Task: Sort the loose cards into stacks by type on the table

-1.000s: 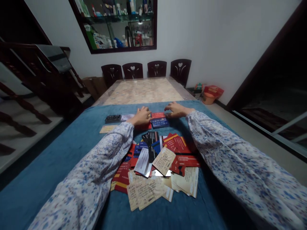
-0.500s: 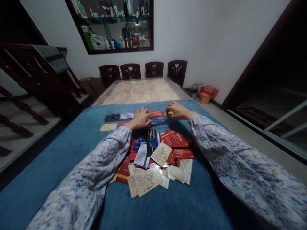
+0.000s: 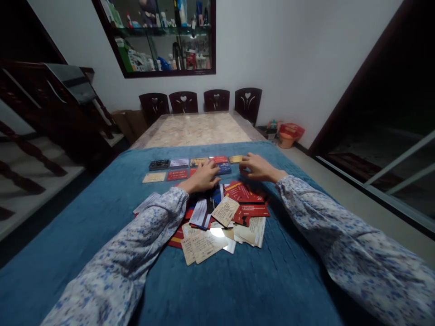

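My left hand [image 3: 204, 175] reaches over the far edge of the loose card pile, fingers spread, near the blue card stack [image 3: 224, 168]; nothing shows in its grasp. Just right of a gold card [image 3: 235, 159], my right hand [image 3: 257, 167] hovers with curved, parted fingers and no visible card. The pile below holds red cards [image 3: 251, 210], a lilac card [image 3: 201, 213] and beige cards [image 3: 210, 246], overlapping at angles. Behind it stand rows with a black stack [image 3: 159, 165], a lilac stack [image 3: 179, 163], a yellow card [image 3: 198, 162], a beige card [image 3: 154, 177] and a red card [image 3: 177, 174].
A blue cloth [image 3: 272, 271] covers the near part of the table; its bare marble-patterned top [image 3: 204, 129] shows beyond. Several dark chairs [image 3: 248, 104] line the far side. A wooden railing [image 3: 50, 108] is at left, an orange bucket [image 3: 286, 140] on the floor at right.
My right hand has drawn back from the gold card, which now lies uncovered. My left hand has shifted right and nearer to me, baring the yellow card and more of the red one.
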Tool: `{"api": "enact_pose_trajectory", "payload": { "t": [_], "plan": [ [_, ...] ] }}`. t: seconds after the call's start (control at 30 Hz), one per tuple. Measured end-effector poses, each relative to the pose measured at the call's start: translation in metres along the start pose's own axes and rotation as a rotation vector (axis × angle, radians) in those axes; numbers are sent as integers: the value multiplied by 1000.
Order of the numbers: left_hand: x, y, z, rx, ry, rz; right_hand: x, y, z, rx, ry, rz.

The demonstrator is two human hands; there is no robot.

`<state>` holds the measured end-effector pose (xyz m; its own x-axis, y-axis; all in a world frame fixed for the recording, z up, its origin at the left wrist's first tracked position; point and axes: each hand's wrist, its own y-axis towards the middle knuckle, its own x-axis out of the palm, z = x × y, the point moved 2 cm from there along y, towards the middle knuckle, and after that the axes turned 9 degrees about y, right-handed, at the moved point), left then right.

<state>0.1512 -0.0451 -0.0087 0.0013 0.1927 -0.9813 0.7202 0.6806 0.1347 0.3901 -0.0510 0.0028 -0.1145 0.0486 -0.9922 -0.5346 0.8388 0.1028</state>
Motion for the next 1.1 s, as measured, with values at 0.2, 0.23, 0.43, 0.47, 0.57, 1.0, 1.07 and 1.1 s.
{"api": "enact_pose_trajectory", "payload": {
  "t": [0.2,0.23,0.43,0.47,0.57,1.0,1.07,1.1],
  "plan": [
    [-3,-6,23,40,-38,7,5,-21,-4,-2,6,-7],
    [-4,-7,26,46,-39,5,6,-24,-6,1,4,-9],
    [-3,-14,43,107,-36,16,7,-42,-14,12,6,-6],
    [-3,-15,45,120,-37,29,9,-45,-14,10,10,2],
    [-1,-18,52,160,-32,72,12,-53,-15,-9,22,33],
    [-3,-36,85,246,-10,116,24,-95,-21,-67,59,165],
    [-3,-37,89,248,-11,110,27,-99,-21,-78,74,185],
    [-2,-38,92,251,-11,105,28,-102,-20,-83,81,196]
  ]
}}
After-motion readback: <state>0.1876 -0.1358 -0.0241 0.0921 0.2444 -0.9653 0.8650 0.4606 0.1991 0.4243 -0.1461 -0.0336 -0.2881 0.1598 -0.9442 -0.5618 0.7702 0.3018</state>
